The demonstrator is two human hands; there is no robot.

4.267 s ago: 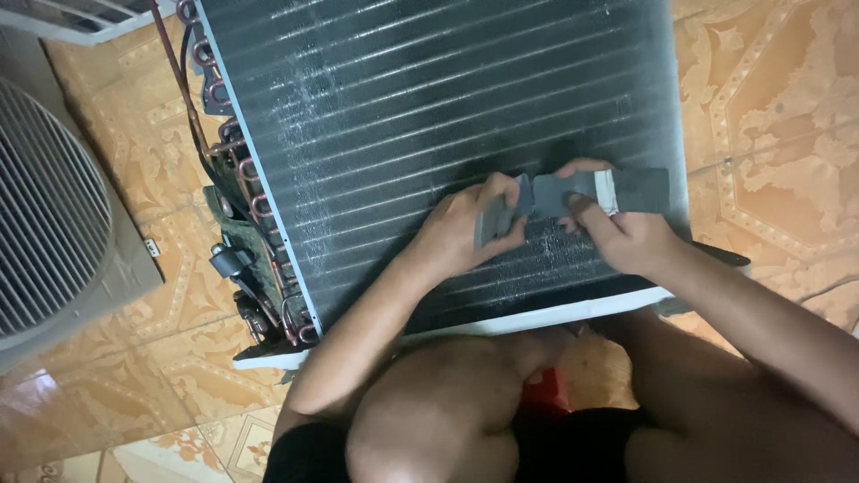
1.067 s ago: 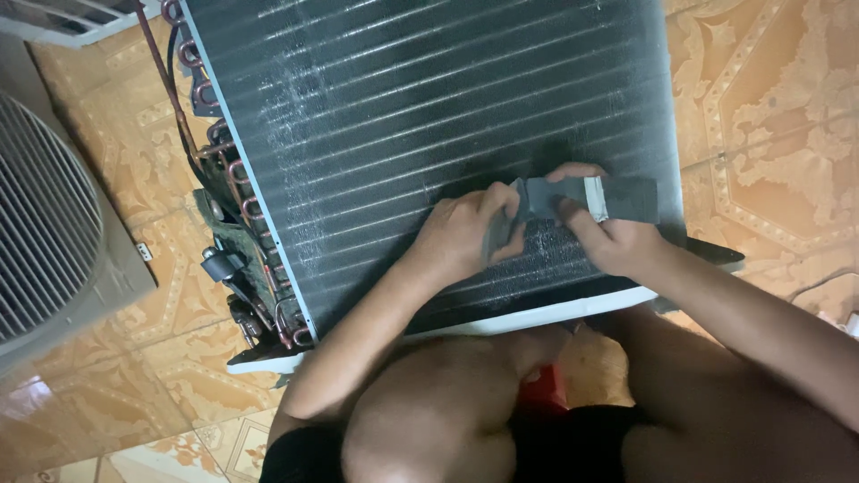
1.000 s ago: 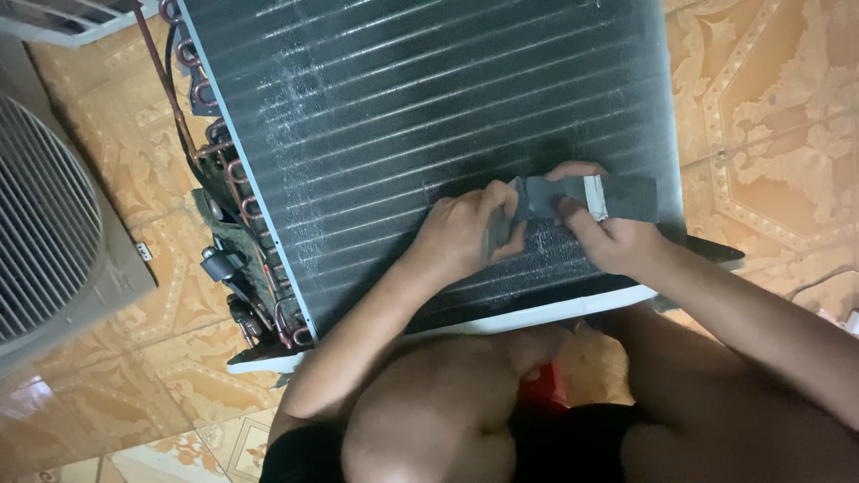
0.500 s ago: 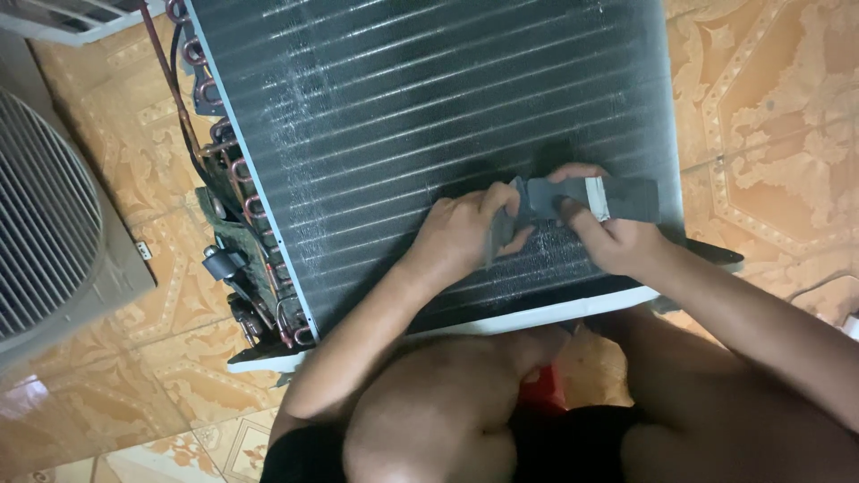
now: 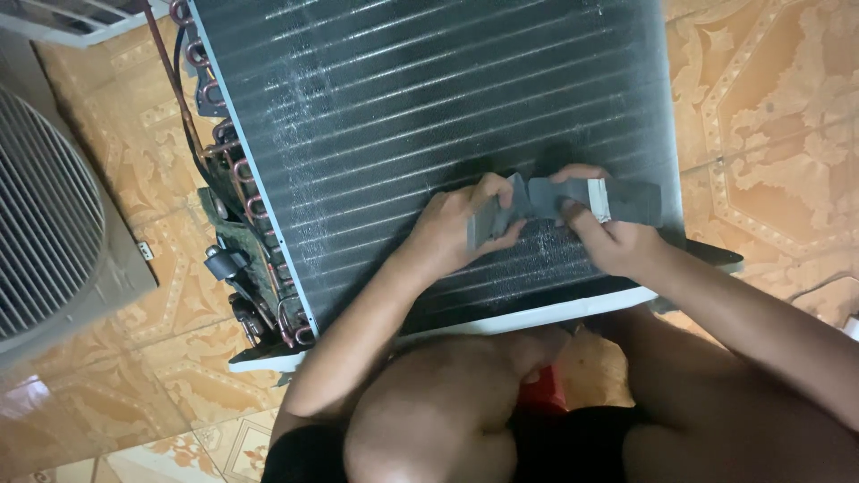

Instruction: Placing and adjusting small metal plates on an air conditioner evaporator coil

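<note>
A large finned condenser coil (image 5: 403,116) lies flat on the tiled floor in front of me. Both my hands rest on its lower right part. My left hand (image 5: 456,234) pinches the left end of a dark grey strip (image 5: 546,201), which looks like tape or foam. My right hand (image 5: 604,234) grips the same strip further right, near a white band on it, and the strip's free end sticks out to the right. The strip lies just above the fins.
Copper tube bends and wiring (image 5: 237,241) run along the coil's left edge. A grey fan grille housing (image 5: 54,233) stands at the far left. My bare knees (image 5: 429,420) are at the bottom, with a small red object (image 5: 541,398) between them. Patterned orange tiles (image 5: 769,107) surround everything.
The hands have stayed at the same spot on the coil, with only slight finger shifts on the strip. The view has barely moved.
</note>
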